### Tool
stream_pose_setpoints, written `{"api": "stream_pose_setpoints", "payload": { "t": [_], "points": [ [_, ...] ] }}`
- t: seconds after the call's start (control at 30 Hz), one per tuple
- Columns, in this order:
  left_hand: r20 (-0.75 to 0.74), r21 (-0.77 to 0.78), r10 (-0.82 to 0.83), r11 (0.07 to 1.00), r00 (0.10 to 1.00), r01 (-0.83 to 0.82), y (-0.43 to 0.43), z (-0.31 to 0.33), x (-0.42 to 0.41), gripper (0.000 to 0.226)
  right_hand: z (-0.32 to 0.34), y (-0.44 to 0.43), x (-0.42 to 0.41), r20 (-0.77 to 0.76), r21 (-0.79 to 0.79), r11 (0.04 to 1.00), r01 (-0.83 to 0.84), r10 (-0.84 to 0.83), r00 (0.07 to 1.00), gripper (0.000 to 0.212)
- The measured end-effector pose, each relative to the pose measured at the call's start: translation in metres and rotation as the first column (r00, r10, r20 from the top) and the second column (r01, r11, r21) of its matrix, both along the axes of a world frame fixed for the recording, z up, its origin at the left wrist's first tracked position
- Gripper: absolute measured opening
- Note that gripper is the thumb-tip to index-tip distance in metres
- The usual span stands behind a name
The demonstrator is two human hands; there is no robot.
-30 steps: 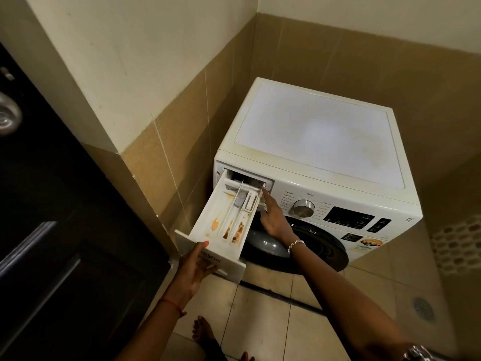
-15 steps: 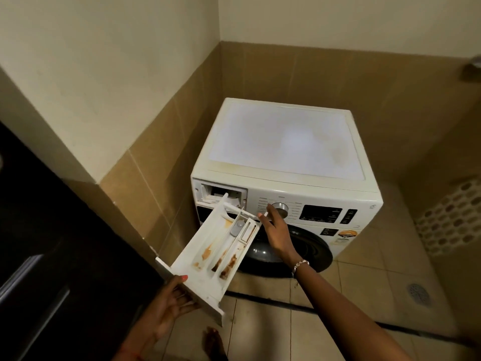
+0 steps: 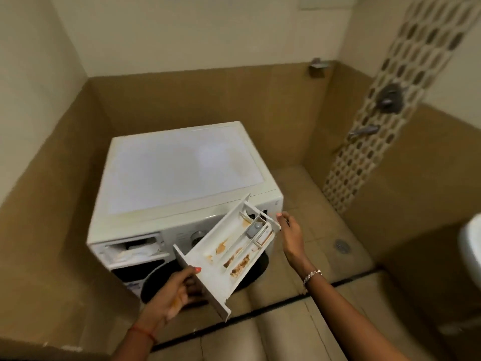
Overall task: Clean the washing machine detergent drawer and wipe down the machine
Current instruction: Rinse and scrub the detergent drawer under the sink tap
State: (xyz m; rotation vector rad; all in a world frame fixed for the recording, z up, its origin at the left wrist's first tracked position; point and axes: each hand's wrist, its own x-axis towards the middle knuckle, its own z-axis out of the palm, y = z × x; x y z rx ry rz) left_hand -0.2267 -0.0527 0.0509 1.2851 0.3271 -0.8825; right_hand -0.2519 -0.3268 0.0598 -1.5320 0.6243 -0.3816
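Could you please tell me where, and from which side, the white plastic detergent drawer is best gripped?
Take the white plastic detergent drawer by its flat front panel, coming from the near end as the left hand does: it gives a lip, clear of the brown residue. The right hand can steady the far end.

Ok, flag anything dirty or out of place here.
The detergent drawer is out of the washing machine, held by the left hand, its compartments streaked with brown residue. Its slot gapes open.

White detergent drawer out of its slot, tilted, brown-stained compartments, before white washing machine.
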Motion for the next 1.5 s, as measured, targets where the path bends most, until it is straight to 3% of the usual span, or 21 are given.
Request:
{"api": "stream_pose_setpoints", "payload": {
  "t": [0.17, 0.27, 0.5, 0.63, 0.8, 0.9, 1.03, 1.27, 1.37, 1.5],
  "points": [
    [0.063, -0.038, -0.283, 0.958, 0.957, 0.285, -0.082, 0.017, 0.046, 0.063, 0.022, -0.065, -0.034, 0.033, -0.012, 0.964, 0.264, -0.264, 0.964, 0.015],
    [0.091, -0.043, -0.422, 0.903, 0.902, 0.427, -0.137, 0.024, 0.065, 0.06, 0.03, -0.098, -0.058, 0.038, -0.037, 0.914, 0.405, -0.404, 0.914, 0.022],
    [0.112, -0.01, -0.717, 0.692, 0.688, 0.722, -0.274, 0.038, 0.071, 0.057, 0.041, -0.17, -0.133, 0.004, -0.074, 0.716, 0.694, -0.696, 0.718, 0.045],
    [0.136, -0.002, -0.82, 0.561, 0.556, 0.828, -0.346, 0.045, 0.047, 0.04, 0.041, -0.203, -0.182, 0.008, -0.079, 0.593, 0.801, -0.803, 0.596, 0.048],
    [0.16, 0.028, -0.894, 0.428, 0.419, 0.903, -0.437, 0.05, 0.003, 0.044, 0.04, -0.245, -0.246, 0.01, -0.044, 0.46, 0.887, -0.887, 0.461, 0.058],
    [0.158, 0.039, -0.928, 0.348, 0.338, 0.937, -0.49, 0.05, -0.026, 0.047, 0.039, -0.273, -0.283, 0.035, -0.045, 0.395, 0.918, -0.917, 0.397, 0.042],
    [0.138, 0.061, -0.962, 0.246, 0.236, 0.967, -0.566, 0.046, -0.064, 0.057, 0.037, -0.312, -0.33, 0.022, -0.024, 0.324, 0.946, -0.946, 0.324, 0.044],
    [0.207, 0.088, -0.966, 0.178, 0.157, 0.98, -0.667, 0.054, -0.121, 0.039, 0.032, -0.376, -0.394, 0.0, 0.034, 0.251, 0.967, -0.968, 0.251, 0.05],
    [0.207, 0.113, -0.969, 0.161, 0.135, 0.981, -0.701, 0.057, -0.138, 0.051, 0.027, -0.396, -0.41, 0.01, 0.074, 0.199, 0.977, -0.98, 0.199, 0.059],
    [0.215, 0.14, -0.964, 0.186, 0.153, 0.973, -0.737, 0.057, -0.157, 0.043, 0.014, -0.416, -0.424, 0.019, 0.133, 0.172, 0.976, -0.985, 0.171, 0.031]
  ]
}}
